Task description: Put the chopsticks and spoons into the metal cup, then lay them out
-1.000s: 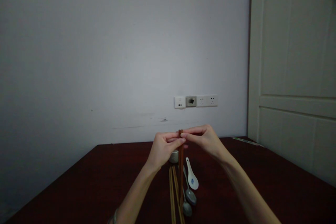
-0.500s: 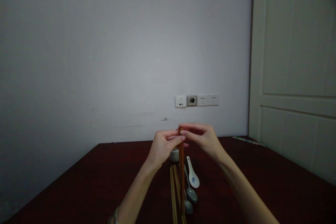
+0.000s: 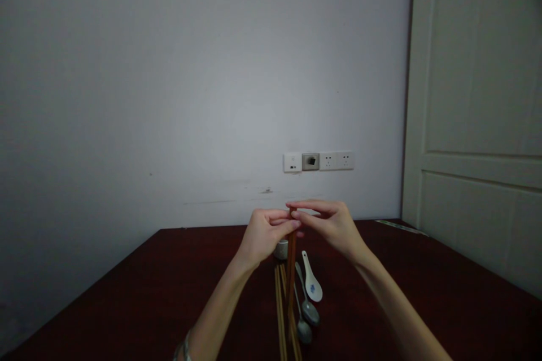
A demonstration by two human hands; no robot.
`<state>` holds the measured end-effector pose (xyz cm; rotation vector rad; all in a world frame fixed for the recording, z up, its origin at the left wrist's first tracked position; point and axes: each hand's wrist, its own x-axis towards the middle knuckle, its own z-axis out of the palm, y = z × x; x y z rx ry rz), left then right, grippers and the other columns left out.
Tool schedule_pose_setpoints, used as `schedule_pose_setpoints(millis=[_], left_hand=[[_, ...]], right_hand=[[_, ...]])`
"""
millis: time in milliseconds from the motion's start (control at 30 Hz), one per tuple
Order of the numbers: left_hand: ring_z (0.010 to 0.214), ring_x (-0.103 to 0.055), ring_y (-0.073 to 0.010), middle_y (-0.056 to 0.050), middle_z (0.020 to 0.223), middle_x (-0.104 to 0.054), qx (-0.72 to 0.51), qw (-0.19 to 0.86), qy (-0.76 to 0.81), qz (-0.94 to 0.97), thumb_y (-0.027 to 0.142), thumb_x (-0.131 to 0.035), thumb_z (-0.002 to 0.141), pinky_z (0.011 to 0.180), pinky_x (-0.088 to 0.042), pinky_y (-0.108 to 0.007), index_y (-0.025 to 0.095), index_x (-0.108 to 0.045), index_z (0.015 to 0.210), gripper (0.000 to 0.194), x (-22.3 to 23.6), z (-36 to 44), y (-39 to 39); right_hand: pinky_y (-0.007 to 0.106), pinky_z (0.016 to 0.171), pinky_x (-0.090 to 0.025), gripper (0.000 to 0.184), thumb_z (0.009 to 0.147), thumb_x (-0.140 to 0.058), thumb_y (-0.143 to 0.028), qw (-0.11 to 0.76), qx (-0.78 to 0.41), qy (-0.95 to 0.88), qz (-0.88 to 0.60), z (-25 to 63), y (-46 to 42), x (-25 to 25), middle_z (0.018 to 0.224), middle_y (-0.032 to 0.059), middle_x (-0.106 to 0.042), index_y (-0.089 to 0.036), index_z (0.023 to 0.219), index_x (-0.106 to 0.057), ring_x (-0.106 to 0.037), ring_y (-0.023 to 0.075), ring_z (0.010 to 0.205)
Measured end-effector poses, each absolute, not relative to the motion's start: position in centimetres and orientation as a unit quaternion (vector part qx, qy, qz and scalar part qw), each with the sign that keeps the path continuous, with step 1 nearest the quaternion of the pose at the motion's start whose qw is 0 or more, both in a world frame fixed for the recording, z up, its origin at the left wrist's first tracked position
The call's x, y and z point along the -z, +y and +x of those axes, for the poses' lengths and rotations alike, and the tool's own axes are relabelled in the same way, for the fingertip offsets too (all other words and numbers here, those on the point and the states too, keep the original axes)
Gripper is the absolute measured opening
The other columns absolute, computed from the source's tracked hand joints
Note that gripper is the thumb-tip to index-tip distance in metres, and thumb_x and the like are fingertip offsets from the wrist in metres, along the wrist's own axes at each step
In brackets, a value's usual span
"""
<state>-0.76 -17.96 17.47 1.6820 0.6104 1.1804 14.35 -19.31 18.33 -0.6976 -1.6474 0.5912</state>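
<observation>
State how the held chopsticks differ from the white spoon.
The held chopsticks are reddish brown; the white spoon bears a blue mark. The chopsticks are straight and slim; the spoon widens into a bowl. The left hand and right hand pinch the chopsticks near the top; the spoon lies on the table.

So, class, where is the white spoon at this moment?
In the head view, the white spoon lies on the dark red table, right of centre. Two grey spoons lie just to its left; farther left are the held chopsticks.

A pale, scuffed wall (image 3: 203, 90) carries a row of socket plates (image 3: 313, 161); a panelled door (image 3: 478, 118) stands right of the reddish surface (image 3: 169, 282).
</observation>
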Motion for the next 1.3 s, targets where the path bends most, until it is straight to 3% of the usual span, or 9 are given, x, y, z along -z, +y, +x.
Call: schedule_pose_setpoints(millis=[400, 633, 800, 1000, 1300], left_hand=[[0.07, -0.064, -0.0187, -0.01, 0.076, -0.068, -0.48, 0.484, 0.248, 0.689, 0.028, -0.066, 0.067, 0.066, -0.049, -0.027, 0.009, -0.067, 0.09, 0.03, -17.3, -0.5, -18.0], [0.072, -0.064, -0.0205, -0.013, 0.085, -0.068, -0.482, 0.493, 0.257, 0.677, 0.031, -0.067, 0.065, 0.067, -0.051, -0.031, 0.008, -0.066, 0.091, 0.035, -17.4, -1.0, -17.3], [0.07, -0.064, -0.0199, -0.013, 0.079, -0.068, -0.504, 0.481, 0.264, 0.667, 0.031, -0.068, 0.064, 0.067, -0.051, -0.031, 0.007, -0.067, 0.082, 0.03, -17.5, -1.7, -16.7], [0.067, -0.064, -0.0201, -0.014, 0.08, -0.067, -0.536, 0.476, 0.286, 0.636, 0.032, -0.07, 0.061, 0.062, -0.052, -0.03, 0.007, -0.065, 0.077, 0.031, -17.6, -2.0, -16.5], [0.065, -0.064, -0.0182, -0.013, 0.08, -0.068, -0.537, 0.486, 0.292, 0.625, 0.028, -0.07, 0.062, 0.062, -0.052, -0.029, 0.007, -0.064, 0.077, 0.026, -17.4, -1.8, -16.7]], right_hand=[[0.033, 0.07, -0.053, 0.021, 0.064, -0.067, -0.031, 0.576, -0.276, -0.707, -0.304, 14.9, -19.1, -18.3, 0.086, 0.0064, -0.07, -0.019, 0.081, -0.071, -0.064, 0.0208, 0.08], [0.036, 0.077, -0.051, 0.042, 0.062, -0.069, -0.032, 0.592, -0.38, -0.646, -0.297, 14.8, -18.7, -18.3, 0.094, 0.0086, -0.068, -0.018, 0.101, -0.063, -0.063, 0.0212, 0.087], [0.037, 0.077, -0.051, 0.037, 0.059, -0.07, -0.034, 0.539, -0.427, -0.63, -0.361, 15.5, -18.4, -17.7, 0.086, 0.0102, -0.069, -0.013, 0.089, -0.067, -0.064, 0.0206, 0.081], [0.037, 0.077, -0.051, 0.039, 0.055, -0.073, -0.033, 0.434, -0.539, -0.624, -0.364, 14.7, -18.8, -14.2, 0.08, 0.0084, -0.07, -0.012, 0.088, -0.067, -0.065, 0.0188, 0.077], [0.028, 0.062, -0.051, 0.037, 0.054, -0.072, -0.041, 0.467, -0.494, -0.636, -0.367, 12.1, -19.4, -11.9, 0.072, 0.0065, -0.068, -0.011, 0.076, -0.069, -0.063, 0.016, 0.066]])
